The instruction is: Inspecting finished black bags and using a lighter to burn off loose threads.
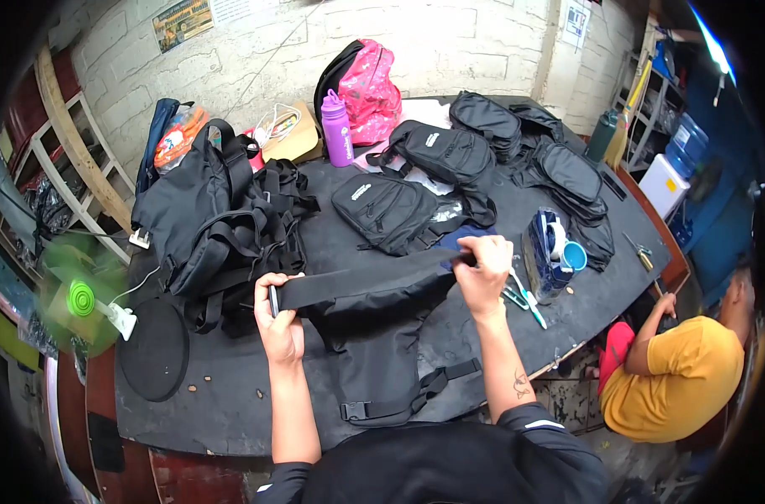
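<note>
A black fabric bag (370, 336) hangs between my hands at the front of the table, its wide top band (366, 281) stretched sideways. My left hand (279, 319) closes on the left end of that band. A slim, pale-edged object (273, 301) is also in its fingers; I cannot make out its kind. At the other end, my right hand (485, 270) pinches the band between thumb and fingers. The lower part of the bag rests on the table, with a black plastic buckle (355, 411) and a strap (450, 378) near the table's front edge.
Black bags (223, 218) are heaped at left, beside a spinning green fan (81, 298). More small black bags (391, 210) lie at centre and right. A purple bottle (337, 130) stands behind. Right of my hand are a container with tape rolls (550, 252) and a toothbrush (529, 300). A person in yellow (685, 378) sits at right.
</note>
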Motion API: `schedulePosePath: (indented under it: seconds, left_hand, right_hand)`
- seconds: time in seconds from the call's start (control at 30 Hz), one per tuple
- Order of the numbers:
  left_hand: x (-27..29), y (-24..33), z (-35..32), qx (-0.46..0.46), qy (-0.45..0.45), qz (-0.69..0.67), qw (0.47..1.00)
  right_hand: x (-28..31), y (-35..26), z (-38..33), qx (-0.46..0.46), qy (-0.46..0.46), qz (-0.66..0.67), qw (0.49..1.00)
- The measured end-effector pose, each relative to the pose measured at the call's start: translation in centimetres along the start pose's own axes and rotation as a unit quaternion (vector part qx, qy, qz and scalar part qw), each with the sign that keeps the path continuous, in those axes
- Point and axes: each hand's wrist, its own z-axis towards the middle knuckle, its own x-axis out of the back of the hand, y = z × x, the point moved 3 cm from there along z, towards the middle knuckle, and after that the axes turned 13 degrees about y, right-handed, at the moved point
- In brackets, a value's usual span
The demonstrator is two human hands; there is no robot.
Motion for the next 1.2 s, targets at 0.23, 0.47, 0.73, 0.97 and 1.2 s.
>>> schedulePosePath:
  seconds: [0.23, 0.47, 0.73, 0.97, 1.2]
  left_hand:
    - [-1.0, 2.3, -0.6, -0.07, -0.014, -0.03, 0.997]
    - [5.8, -0.8, -0.2, 0.044, 0.041, -0.233, 0.971]
    - [9.2, -0.6, -1.8, 0.142, 0.118, -0.268, 0.946]
    - [8.4, 0.1, -1.5, 0.161, 0.054, -0.274, 0.947]
    - [7.7, 0.1, -2.4, 0.038, 0.044, -0.126, 0.99]
  right_hand:
    - [-1.3, 1.9, -0.4, -0.165, 0.155, 0.025, 0.974]
    - [-3.8, 6.7, -6.0, -0.463, 0.131, 0.36, 0.799]
    - [-2.5, 3.1, -3.0, -0.43, -0.325, 0.48, 0.692]
    - [-0.3, 0.5, -1.8, -0.238, -0.608, 0.45, 0.61]
    - [-0.6, 3.2, -1.2, -0.115, 0.027, 0.023, 0.993]
